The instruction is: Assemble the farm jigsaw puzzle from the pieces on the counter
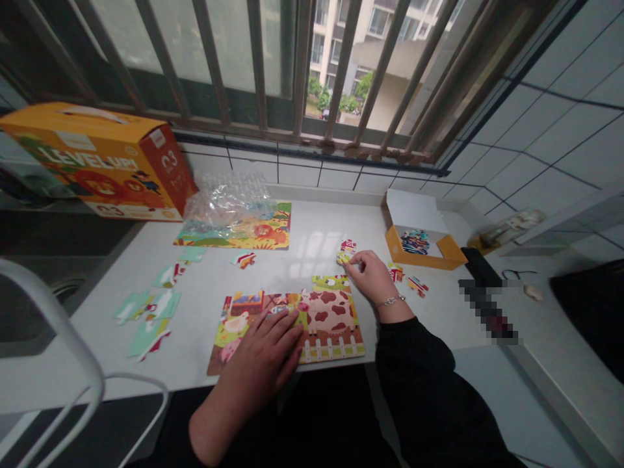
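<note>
A partly joined farm jigsaw puzzle (329, 318) lies near the counter's front edge, showing a spotted cow, a fence and a hen. My left hand (270, 341) rests flat on its middle, fingers stretched out. Just beyond the puzzle's upper right corner, my right hand (369, 273) pinches the edge of a puzzle piece (348, 247) with a red barn on it. Two loose pieces, one with red (396, 272) and one striped (418, 285), lie right of that hand. Another loose piece (245, 260) sits beyond the puzzle.
Several pale green pieces (158, 305) lie at the left. Clear plastic wrap (227, 205) covers part of a lion picture sheet (273, 227). A large orange box (112, 162) stands back left; a small open box (429, 253) with printed contents is back right. A white curved tube (82, 351) rises at front left.
</note>
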`<state>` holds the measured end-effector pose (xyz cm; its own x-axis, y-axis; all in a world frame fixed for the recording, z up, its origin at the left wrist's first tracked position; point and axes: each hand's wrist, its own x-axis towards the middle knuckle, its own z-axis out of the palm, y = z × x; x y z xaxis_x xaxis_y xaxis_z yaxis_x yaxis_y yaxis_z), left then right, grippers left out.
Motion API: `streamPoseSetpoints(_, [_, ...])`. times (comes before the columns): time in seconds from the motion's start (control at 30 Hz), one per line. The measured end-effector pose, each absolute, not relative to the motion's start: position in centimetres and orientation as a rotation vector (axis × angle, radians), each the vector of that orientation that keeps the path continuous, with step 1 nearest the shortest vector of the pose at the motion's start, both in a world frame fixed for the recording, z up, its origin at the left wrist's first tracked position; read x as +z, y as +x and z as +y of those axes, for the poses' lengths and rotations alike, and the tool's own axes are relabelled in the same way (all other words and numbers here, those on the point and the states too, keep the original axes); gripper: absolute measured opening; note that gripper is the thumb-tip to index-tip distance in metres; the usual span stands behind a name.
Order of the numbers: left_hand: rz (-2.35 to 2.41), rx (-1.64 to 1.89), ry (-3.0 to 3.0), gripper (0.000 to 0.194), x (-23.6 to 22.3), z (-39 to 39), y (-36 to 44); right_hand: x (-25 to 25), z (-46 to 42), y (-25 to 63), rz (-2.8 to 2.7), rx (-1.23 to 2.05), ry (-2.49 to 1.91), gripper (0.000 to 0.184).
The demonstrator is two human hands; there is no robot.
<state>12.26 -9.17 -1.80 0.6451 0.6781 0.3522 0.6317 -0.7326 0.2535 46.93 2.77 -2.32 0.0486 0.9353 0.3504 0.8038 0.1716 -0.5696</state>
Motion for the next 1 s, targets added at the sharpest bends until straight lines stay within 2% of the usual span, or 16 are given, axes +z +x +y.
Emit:
streamPoseSetpoints(0.17, [1.105, 0.656, 2.749, 0.032, -1.7, -9.2, 12.2, -2.3, 2.7, 46.8, -1.775, 0.259, -1.631, 0.013])
streamPoseSetpoints(0.33, [1.113, 0.634, 2.760, 0.034, -1.9, -9.3, 12.2, -2.3, 3.0, 46.8, -1.842, 0.247, -1.683, 0.028])
streamPoseSetpoints(0.53, [1.110, 0.627, 2.774, 0.034, -1.9, -9.2, 12.2, -2.4, 3.4, 46.8, -1.847, 0.234, -1.693, 0.020])
streamPoseSetpoints(0.73, [1.092, 0.619, 2.792, 0.034, -1.8, -9.2, 12.2, -2.1, 2.9, 46.7, -1.843, 0.224, -1.671, 0.021])
streamPoseSetpoints(1.0, [1.105, 0.665, 2.737, 0.032, -1.6, -9.3, 12.4, 0.2, 2.1, 41.5, -2.184, 0.473, -1.238, 0.017])
